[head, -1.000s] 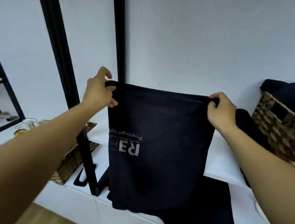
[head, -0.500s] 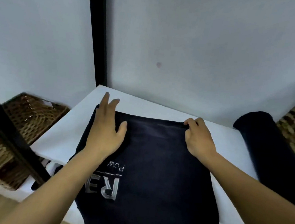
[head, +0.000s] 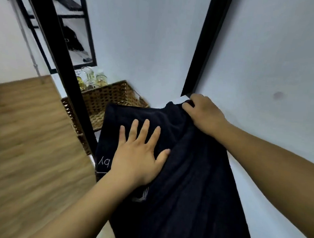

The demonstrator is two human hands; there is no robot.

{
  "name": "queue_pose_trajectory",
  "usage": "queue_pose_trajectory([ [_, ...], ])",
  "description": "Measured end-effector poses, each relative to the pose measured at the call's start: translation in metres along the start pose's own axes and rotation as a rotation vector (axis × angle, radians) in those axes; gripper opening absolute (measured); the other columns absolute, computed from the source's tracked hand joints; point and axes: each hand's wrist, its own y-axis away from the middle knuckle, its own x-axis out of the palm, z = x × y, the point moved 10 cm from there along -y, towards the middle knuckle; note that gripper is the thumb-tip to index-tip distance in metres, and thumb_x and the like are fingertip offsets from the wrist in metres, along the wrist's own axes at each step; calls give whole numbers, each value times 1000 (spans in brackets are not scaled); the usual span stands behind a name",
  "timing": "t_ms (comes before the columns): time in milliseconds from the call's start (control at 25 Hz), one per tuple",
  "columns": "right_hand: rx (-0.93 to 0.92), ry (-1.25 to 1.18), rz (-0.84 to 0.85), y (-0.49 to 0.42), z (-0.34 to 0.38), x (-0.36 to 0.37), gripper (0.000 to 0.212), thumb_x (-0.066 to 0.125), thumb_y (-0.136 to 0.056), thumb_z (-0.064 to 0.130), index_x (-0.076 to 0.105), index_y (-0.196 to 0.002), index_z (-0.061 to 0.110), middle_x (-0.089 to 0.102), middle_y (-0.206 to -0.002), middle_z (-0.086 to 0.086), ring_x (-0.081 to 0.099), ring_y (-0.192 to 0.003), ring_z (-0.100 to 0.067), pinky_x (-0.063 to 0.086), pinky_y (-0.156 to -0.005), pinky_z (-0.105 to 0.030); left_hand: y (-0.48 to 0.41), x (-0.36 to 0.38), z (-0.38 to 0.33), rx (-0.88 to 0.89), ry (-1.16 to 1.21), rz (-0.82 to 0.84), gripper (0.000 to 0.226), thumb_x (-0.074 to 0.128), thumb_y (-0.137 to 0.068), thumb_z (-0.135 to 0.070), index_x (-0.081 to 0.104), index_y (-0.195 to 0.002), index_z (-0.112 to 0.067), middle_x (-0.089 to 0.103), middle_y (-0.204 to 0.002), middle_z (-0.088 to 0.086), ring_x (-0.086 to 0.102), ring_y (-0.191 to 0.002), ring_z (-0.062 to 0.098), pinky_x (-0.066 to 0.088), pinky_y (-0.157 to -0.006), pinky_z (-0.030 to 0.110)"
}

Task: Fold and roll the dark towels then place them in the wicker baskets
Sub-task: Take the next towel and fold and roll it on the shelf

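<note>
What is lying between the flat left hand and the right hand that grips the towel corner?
In the head view, only the dark towel spans between the left hand and the right hand; nothing else sits on that stretch.

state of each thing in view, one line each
dark towel: spread on the white shelf, not rolled
left hand: flat, pressing the towel
right hand: pinching the towel's far corner
wicker basket: upright, no towel seen inside

towel (head: 184, 187) lettering partly under left hand (head: 139, 155); lower end cropped.
</note>
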Motion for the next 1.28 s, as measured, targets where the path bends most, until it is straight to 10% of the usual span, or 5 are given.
queue_pose_trajectory([
  [280, 26, -86, -153, -49, 7, -21, 51, 66, -72, -9, 60, -121, 3, 61, -118, -23, 59, -103, -41, 47, -77, -46, -68, -8, 21, -152, -16, 4, 74, 9, -98, -67, 0, -161, -29, -6, -169, 5, -9, -154, 34, -6, -121, 60],
  [440, -28, -432, -64, 78, 62, -42, 38, 43, -95, 30, 64, -119, 10, 62, -127, -16, 56, -119, -41, 51, -93, -54, -102, -13, 40, -201, 71, -5, 73, 14, -98, -67, 21, -158, -26, 10, -168, 8, 8, -153, 38, 4, -120, 62],
  [640, 54, -391, 419, 156, 97, 5, 67, 2, -95, 65, -10, -155, 38, -25, -163, 2, -33, -147, -26, -16, -121, -46, -116, -22, 45, -171, 130, -10, 66, 20, -102, -59, 24, -157, -22, 10, -168, 9, 7, -154, 32, 0, -121, 61],
  [920, -212, -354, 314, 61, 105, 25, 75, 6, -86, 66, 11, -156, 40, -2, -168, 1, -10, -153, -28, -5, -124, -46, 22, -78, 25, 121, 483, -549, 50, 43, -99, -36, 51, -145, -18, 34, -160, 2, 17, -153, 18, 13, -124, 39],
  [1280, -311, -302, 298, -62, 93, 47, 62, 24, -97, 59, 26, -154, 35, 16, -166, -3, 6, -154, -23, 11, -124, -44, -21, -25, 14, -113, -46, -173, 63, 20, -103, -53, 22, -159, -24, 11, -168, 4, -11, -154, 32, -14, -120, 56],
])
